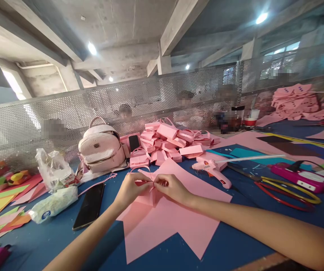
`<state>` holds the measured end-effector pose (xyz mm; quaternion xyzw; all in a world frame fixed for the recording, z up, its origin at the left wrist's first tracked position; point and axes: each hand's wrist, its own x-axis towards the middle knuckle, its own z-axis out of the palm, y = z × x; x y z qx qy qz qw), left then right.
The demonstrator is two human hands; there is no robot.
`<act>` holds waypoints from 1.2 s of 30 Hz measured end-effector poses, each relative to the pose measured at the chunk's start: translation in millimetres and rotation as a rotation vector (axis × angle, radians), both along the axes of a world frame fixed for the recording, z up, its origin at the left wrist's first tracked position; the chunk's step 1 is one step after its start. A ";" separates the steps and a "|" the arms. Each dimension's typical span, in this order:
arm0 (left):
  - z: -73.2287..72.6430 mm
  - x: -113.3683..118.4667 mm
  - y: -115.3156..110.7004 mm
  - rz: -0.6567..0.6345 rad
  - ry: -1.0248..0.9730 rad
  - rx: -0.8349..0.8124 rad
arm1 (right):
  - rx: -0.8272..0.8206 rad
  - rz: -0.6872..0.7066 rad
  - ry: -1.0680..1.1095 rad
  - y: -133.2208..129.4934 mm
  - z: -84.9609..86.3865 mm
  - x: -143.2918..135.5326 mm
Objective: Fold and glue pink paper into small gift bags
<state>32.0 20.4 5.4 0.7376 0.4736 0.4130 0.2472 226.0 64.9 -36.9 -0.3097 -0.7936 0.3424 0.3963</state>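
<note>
Over pink sheets [176,218] on a blue table [37,244], a left hand [133,188] and right hand [174,190], both pinched nearly closed, grip a pink paper box [148,198] by its top, a glue gun [212,168] lying right.

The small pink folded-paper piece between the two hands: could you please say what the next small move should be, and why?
I would probably squeeze the top of the small pink folded-paper piece gently: the left hand and right hand both pinch there, and a thin looped pink strip rises beside them; whether it is fixed cannot be seen.
</note>
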 end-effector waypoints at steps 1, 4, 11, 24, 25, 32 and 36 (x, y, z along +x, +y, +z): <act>0.0 -0.1 -0.1 0.001 0.001 0.002 | 0.001 0.009 0.001 0.2 0.4 0.1; 0.1 -0.4 -0.2 0.004 0.008 0.014 | 0.007 0.047 0.009 -0.3 2.4 0.7; 1.9 0.1 -0.5 0.019 0.037 0.032 | 0.013 0.093 0.027 -3.5 3.7 2.4; 1.7 2.0 0.8 0.030 0.102 0.075 | 0.012 0.067 0.027 -2.4 3.3 2.6; 1.9 1.5 1.2 0.032 0.101 0.070 | 0.008 0.068 0.026 -2.3 3.4 2.7; 9.2 -7.7 2.8 -0.011 0.116 -0.003 | -0.047 0.062 0.027 -0.9 3.9 3.8; 10.0 -9.9 3.5 -0.018 0.141 0.004 | -0.075 0.075 0.032 -0.1 4.4 3.7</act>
